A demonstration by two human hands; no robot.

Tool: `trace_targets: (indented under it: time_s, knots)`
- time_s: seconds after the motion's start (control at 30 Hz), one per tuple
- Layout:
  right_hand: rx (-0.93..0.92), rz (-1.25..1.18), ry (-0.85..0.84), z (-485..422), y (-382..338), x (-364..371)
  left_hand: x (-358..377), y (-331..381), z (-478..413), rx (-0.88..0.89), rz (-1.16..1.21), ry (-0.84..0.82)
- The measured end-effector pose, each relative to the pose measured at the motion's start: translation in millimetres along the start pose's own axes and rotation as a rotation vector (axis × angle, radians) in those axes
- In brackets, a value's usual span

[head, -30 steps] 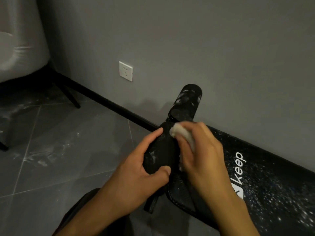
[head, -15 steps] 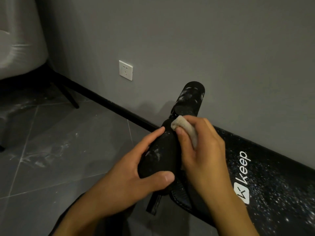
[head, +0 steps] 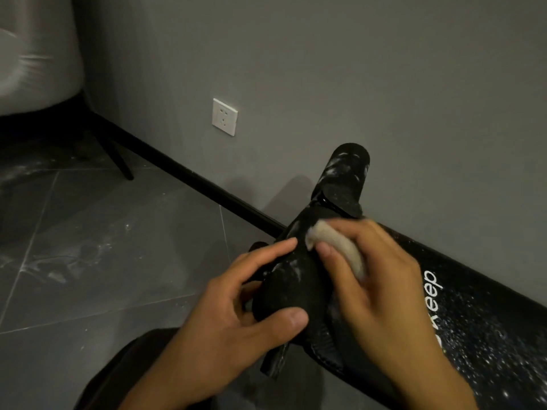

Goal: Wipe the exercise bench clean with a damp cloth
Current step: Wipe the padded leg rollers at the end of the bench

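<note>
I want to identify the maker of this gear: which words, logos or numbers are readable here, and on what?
"keep": white lettering on the black speckled bench pad, beside the right hand holding the cloth.
Wall socket: no readable marking.
No other text or numbers visible.

Blurred right hand [head: 381, 294] over much of cloth [head: 340, 247]; bench [head: 488, 335] past right edge.

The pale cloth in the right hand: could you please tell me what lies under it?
The cloth presses on a black padded roller, dusted white, which the left hand grips. The spot beneath is covered by cloth and the right hand.
</note>
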State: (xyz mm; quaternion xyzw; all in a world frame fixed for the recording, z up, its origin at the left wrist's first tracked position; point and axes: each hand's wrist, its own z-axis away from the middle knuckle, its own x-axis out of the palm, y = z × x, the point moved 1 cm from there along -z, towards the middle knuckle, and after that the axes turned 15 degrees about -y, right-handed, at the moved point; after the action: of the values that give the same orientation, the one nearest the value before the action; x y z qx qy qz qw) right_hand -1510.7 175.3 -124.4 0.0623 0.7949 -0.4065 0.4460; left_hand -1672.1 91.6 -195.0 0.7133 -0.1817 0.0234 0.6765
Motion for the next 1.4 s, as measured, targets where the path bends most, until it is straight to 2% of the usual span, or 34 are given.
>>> trace_targets:
  time_s: [0.07,0.13,0.3,0.43,0.53,0.6,0.7,0.77,0.87,1.0,1.07,1.2,1.27,1.4]
  knots:
    - [-0.089,-0.072,-0.081,13.1,-7.6,-0.6,1.5,-1.6,0.1,0.010,0.038,0.001]
    - [-0.117,-0.093,-0.089,13.2,-7.0,-1.9,3.2,-2.0,-1.1,0.020,0.050,0.011]
    - [0.093,-0.015,0.077,-15.4,10.0,1.8,7.4,-2.6,-1.5,0.042,-0.016,0.059]
    - [-0.016,-0.009,-0.079,5.9,-4.5,-1.4,10.2,0.4,-0.7,0.055,-0.074,0.074]
    - [-0.104,-0.093,-0.149,20.9,-9.0,-5.8,12.8,7.4,-1.0,0.058,-0.251,0.088]
    - [-0.073,-0.096,-0.089,16.0,-2.0,-5.5,11.6,17.0,-2.9,0.019,-0.334,0.047]
    - [0.040,-0.024,0.066,-3.9,11.3,-1.0,-5.5,28.7,-10.3,-0.086,-0.419,-0.118]
    - [0.083,-0.054,0.086,-8.9,14.1,0.5,-21.0,34.0,-17.1,-0.141,-0.372,-0.250]
    - [0.006,-0.145,-0.034,6.4,3.5,0.2,-33.9,30.9,-21.0,-0.115,-0.210,-0.345]
    - [-0.128,-0.149,-0.135,19.4,-7.2,-2.3,-31.6,12.5,-19.5,-0.038,-0.068,-0.312]
    - [-0.083,-0.167,-0.091,13.0,-1.8,-1.0,-26.7,5.6,-19.5,-0.008,0.037,-0.293]
    - [0.074,-0.040,0.078,-6.2,13.0,2.9,-21.7,0.5,-20.4,0.025,0.141,-0.254]
    - [0.053,-0.065,0.019,-1.0,8.9,1.8,-20.6,0.9,-20.5,0.041,0.159,-0.251]
    - [-0.105,-0.116,-0.185,19.5,-10.2,-5.3,-19.5,1.3,-22.1,0.041,0.127,-0.219]
